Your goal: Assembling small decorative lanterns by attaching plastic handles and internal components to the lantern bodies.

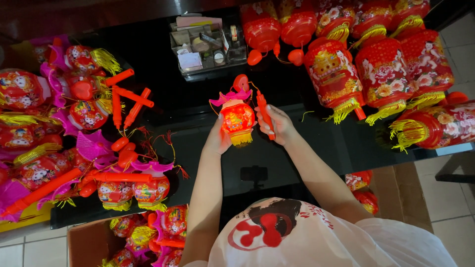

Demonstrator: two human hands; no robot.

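A small red toy lantern [237, 117] glows from within; it has a pink roof and a yellow fringe at its bottom. My left hand [218, 139] cups its left side and underside. My right hand [276, 126] grips the lantern's orange stick handle [264, 114], which stands just right of the lantern. A thin cord runs from the stick's top to a red heart-shaped piece [241, 82] above the pink roof. Both hands hover over the black glass table [321, 143].
Large red lanterns [383, 74] with yellow tassels crowd the table's right side. A heap of small lanterns and orange sticks [123, 106] fills the left. A clear organiser tray [205, 47] stands at the back. A cardboard box [89, 242] of small lanterns sits below left.
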